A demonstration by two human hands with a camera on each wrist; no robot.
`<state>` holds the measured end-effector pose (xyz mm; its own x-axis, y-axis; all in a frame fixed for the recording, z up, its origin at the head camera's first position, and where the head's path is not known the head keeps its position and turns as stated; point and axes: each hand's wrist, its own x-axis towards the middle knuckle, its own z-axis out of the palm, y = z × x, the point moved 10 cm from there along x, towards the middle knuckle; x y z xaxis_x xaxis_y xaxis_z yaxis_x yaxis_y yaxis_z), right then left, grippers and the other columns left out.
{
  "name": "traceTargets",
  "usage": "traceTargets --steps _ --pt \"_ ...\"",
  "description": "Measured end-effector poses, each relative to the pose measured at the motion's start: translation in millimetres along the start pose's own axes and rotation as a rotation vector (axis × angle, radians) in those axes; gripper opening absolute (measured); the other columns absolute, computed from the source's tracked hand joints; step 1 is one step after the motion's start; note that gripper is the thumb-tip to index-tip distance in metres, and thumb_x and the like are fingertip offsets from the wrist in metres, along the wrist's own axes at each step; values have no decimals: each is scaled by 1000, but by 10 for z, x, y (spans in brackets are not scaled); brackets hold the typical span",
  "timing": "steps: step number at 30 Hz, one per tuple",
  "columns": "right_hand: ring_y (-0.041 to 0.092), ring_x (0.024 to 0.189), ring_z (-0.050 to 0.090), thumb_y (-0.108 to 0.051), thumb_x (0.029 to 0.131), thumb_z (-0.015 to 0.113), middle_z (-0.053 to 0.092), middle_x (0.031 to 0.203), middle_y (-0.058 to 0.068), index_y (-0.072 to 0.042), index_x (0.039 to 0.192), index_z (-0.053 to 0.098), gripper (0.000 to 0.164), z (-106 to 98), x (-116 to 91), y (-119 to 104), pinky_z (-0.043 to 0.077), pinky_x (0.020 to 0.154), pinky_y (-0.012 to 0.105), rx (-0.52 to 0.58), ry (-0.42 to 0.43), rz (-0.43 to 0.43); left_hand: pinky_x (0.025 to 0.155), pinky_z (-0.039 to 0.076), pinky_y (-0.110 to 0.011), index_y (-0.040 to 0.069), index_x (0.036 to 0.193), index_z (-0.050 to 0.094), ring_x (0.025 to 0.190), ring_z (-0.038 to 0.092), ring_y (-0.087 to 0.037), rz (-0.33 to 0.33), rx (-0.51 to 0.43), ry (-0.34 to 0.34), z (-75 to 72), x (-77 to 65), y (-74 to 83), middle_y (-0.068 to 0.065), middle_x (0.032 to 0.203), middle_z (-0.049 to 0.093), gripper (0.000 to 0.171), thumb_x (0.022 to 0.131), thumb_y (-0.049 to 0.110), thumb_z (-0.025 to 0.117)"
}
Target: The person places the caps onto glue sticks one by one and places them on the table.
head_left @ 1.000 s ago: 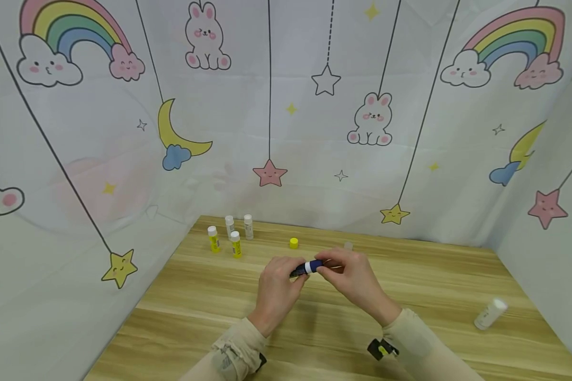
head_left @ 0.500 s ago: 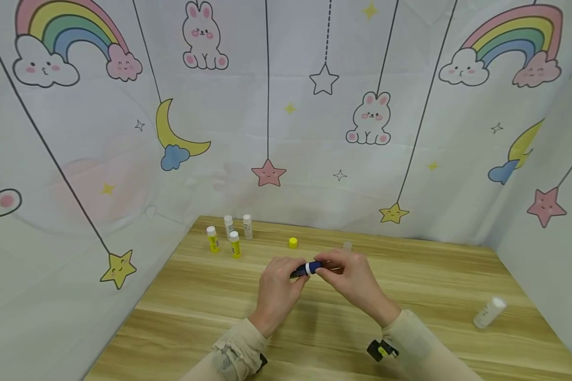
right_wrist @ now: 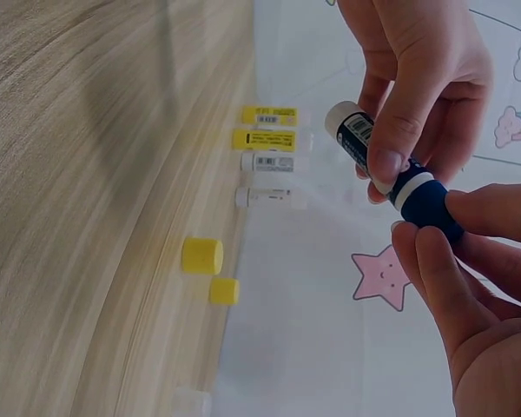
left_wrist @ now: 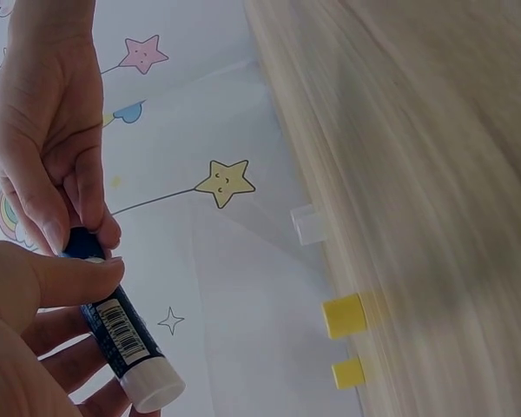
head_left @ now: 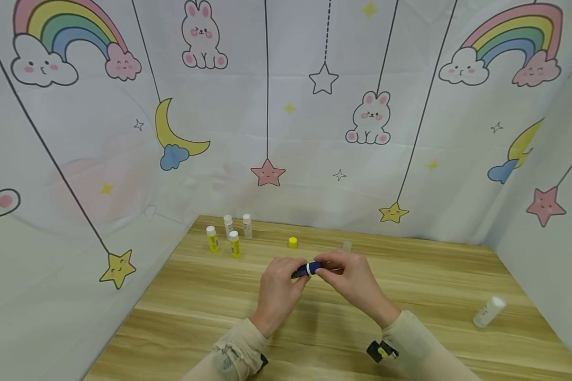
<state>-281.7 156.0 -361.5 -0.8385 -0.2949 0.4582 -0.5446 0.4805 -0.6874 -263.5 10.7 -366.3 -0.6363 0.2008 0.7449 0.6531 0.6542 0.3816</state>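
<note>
Glue stick (right_wrist: 359,135) is tilted above the table (head_left: 171,307), between both hands: left hand (head_left: 278,286) grips its body, right hand (head_left: 355,278) pinches the blue cap (right_wrist: 430,208). Risk: weak left grip could let the body spin; sudden cap release might jerk the right hand into the clear cap (head_left: 347,246)

Cartoon-print white backdrop (head_left: 305,137), wood-grain table (head_left: 434,280)

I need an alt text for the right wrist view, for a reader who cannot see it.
A person's left hand grips the labelled body of a dark blue tube while the right hand pinches its blue end. Behind, on a wooden table shown sideways, are two yellow tubes, two white tubes and two yellow caps.
</note>
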Motion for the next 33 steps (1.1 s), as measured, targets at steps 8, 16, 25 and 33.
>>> traceTargets --steps 8,16,25,33 --pt "5 84 70 -12 90 78 72 101 -6 -21 108 76 21 -3 1 25 58 70 25 2 6 16 73 56 -32 13 98 76 83 64 -16 5 1 4 -1 16 18 2 91 73 26 76 10 90" --pt "6 84 70 -11 90 78 72 100 -7 -20 108 76 20 -6 -7 29 58 70 24 -1 6 30 74 56 -32 12 99 76 85 65 -16 -3 -10 0 -1 15 35 1 92 73 27 76 9 90" --pt "4 81 69 -13 90 77 71 99 -6 -20 108 76 19 5 -19 32 59 69 27 3 2 8 73 57 -33 10 98 77 85 66 -17 14 -7 20 -14 7 51 0 92 74 28 73 8 91" --pt "3 81 69 -11 90 77 71 100 -7 -19 109 77 21 14 -13 6 58 68 26 -7 10 -7 73 58 -34 9 97 77 85 67 -18 28 16 31 -27 9 64 -1 91 74 29 72 8 92"
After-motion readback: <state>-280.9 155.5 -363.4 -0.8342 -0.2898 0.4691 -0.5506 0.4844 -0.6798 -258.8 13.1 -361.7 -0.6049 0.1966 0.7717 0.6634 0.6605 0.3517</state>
